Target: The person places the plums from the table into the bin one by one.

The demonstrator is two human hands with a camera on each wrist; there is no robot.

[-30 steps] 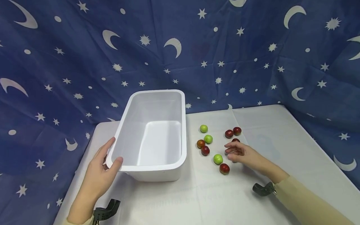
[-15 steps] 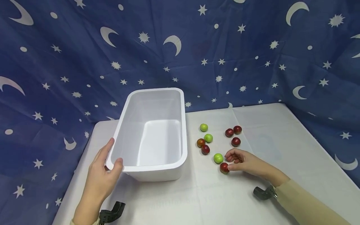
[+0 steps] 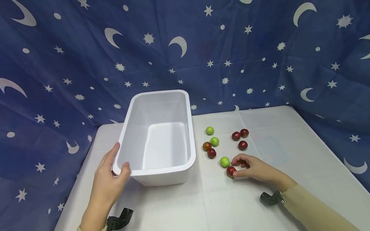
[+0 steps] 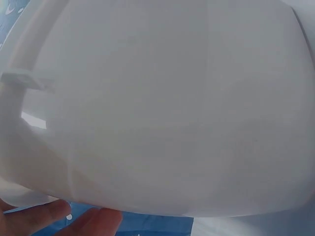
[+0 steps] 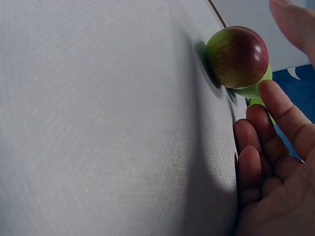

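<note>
A deep white plastic tub (image 3: pixel 164 144) with rounded corners stands left of centre in the head view. My left hand (image 3: pixel 108 183) holds its near left corner, thumb on the front rim and fingers along the left side. Fingertips (image 4: pixel 101 221) show at the tub's edge in the left wrist view. My right hand (image 3: pixel 252 168) hovers low over the table beside a dark red plum (image 3: pixel 231 172), thumb and fingers apart. That plum (image 5: pixel 238 56) shows green patches in the right wrist view, between thumb and fingertips. A green fruit (image 3: pixel 224 162) lies just behind it.
Two more green fruits (image 3: pixel 214 141) and two reddish plums (image 3: pixel 211 153) lie right of the tub. Farther right rest three dark red plums (image 3: pixel 242 145). A white cloth (image 3: pixel 179 208) covers the table, with a blue star-and-moon curtain (image 3: pixel 202 48) behind.
My right hand has come down towards me, from behind the near red plum to beside it. The tub's near end has shifted slightly right with my left hand on it.
</note>
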